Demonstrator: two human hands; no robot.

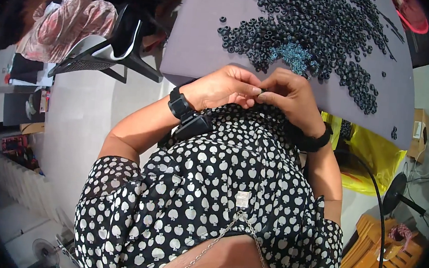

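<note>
My left hand (231, 88) and my right hand (290, 97) meet over my lap at the table's front edge, fingertips together. Pinched between them is a small dark thing, mostly hidden, that looks like a black bead (262, 91). Just beyond my hands lies a wide spread of black ring-shaped beads (306, 19). A small heap of tiny blue pieces (295, 58) rests at the near edge of that spread, close to my right fingers; their exact kind is too small to make out.
The beads lie on a grey-purple covered table (197, 35). Thin dark sticks (386, 34) lie at its far right. Under its right side hangs a yellow plastic bag (371, 153). A person in pink patterned clothing (65, 29) is at the far left by a chair (107, 48). A black cable (380, 194) curves down the right.
</note>
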